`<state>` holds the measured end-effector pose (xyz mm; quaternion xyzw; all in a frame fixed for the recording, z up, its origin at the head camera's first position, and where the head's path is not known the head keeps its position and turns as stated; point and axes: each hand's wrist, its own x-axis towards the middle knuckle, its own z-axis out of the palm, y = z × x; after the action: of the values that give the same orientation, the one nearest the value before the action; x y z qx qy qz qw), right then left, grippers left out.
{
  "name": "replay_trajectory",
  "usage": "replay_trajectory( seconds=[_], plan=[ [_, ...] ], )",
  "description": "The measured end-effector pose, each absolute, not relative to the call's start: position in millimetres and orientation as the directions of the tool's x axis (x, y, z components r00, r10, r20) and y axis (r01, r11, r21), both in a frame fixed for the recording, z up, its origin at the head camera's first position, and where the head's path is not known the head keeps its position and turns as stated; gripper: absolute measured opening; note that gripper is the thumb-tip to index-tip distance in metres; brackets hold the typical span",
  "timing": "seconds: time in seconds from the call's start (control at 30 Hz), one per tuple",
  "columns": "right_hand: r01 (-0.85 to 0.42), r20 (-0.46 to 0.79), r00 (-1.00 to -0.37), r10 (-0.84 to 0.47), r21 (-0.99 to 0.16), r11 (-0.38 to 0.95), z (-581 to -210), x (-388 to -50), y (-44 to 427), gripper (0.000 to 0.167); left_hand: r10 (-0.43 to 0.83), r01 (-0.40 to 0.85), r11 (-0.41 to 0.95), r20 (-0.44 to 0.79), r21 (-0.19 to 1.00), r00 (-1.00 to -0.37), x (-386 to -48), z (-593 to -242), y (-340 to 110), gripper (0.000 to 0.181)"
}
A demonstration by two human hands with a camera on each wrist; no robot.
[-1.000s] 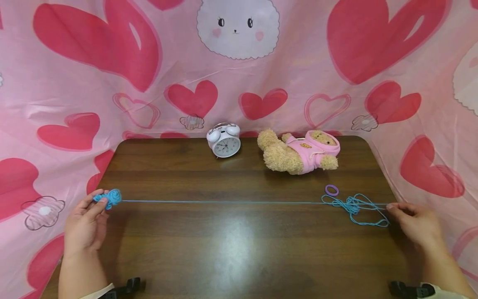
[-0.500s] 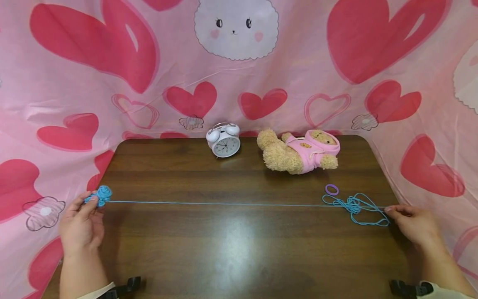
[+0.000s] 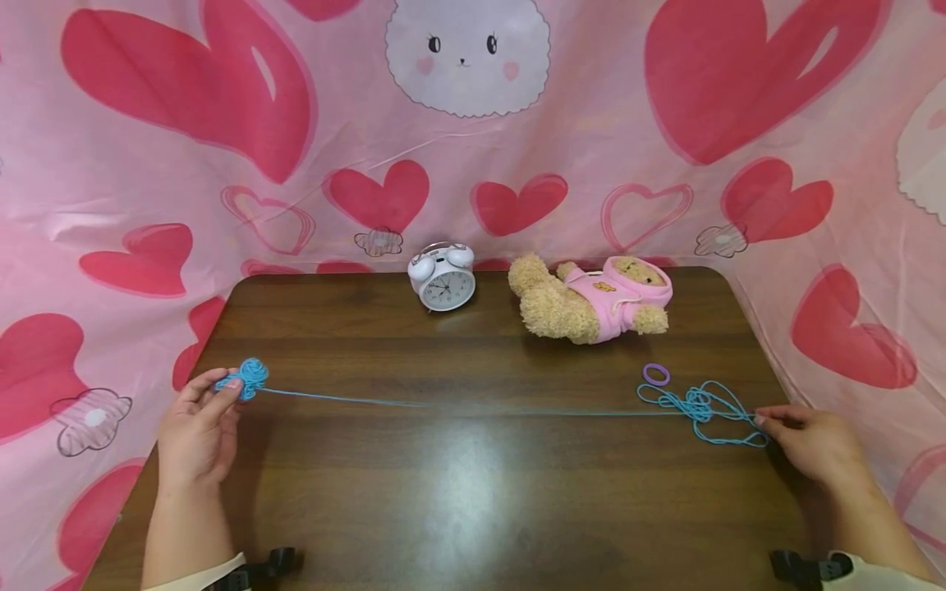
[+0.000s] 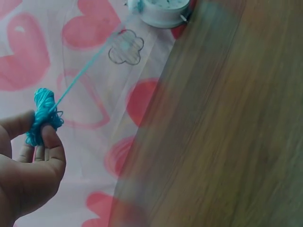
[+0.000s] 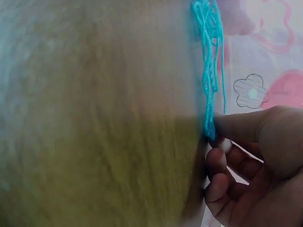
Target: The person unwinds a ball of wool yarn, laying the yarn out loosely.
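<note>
My left hand [image 3: 199, 431] pinches a small wound bundle of blue cord [image 3: 253, 377] between thumb and fingers, above the table's left side. In the left wrist view the bundle [image 4: 44, 116] shows wrapped loops, and one strand runs off it. That strand [image 3: 332, 397] crosses to the right side of the table, sagging slightly. At the right lies a loose tangle of the same cord [image 3: 698, 404]. My right hand [image 3: 816, 443] pinches the cord at the tangle's right edge. The right wrist view shows the tangled cord [image 5: 208, 71] leading to thumb and fingertips.
A purple ring [image 3: 655, 375] lies just behind the tangle. At the back of the wooden table [image 3: 414, 484] stand a white alarm clock [image 3: 443, 279] and, lying down, a teddy bear [image 3: 606, 300] in a pink hoodie. Heart-patterned pink cloth [image 3: 458, 164] surrounds the table.
My left hand shifted slightly left with the bundle, then came back right and inward. The strand went from taut to slightly slack. My right hand moved slightly left, still pinching the cord.
</note>
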<state>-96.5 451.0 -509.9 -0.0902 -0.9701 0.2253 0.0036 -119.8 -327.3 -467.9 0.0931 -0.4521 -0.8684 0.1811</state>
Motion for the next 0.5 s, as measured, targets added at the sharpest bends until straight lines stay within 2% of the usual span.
replay_trajectory(
  seconds=[0.3, 0.5],
  plan=[
    [0.13, -0.026, -0.991, 0.132, -0.445, 0.886, -504, -96, 446, 0.033, -0.321, 0.213, -0.519, 0.042, 0.828, -0.946, -126, -467, -311, 0.024],
    [0.096, 0.03, -0.992, 0.126, -0.479, 0.872, -498, -97, 432, 0.034, -0.29, 0.176, -0.494, 0.029, 0.852, -0.956, -127, -467, -304, 0.024]
  ],
)
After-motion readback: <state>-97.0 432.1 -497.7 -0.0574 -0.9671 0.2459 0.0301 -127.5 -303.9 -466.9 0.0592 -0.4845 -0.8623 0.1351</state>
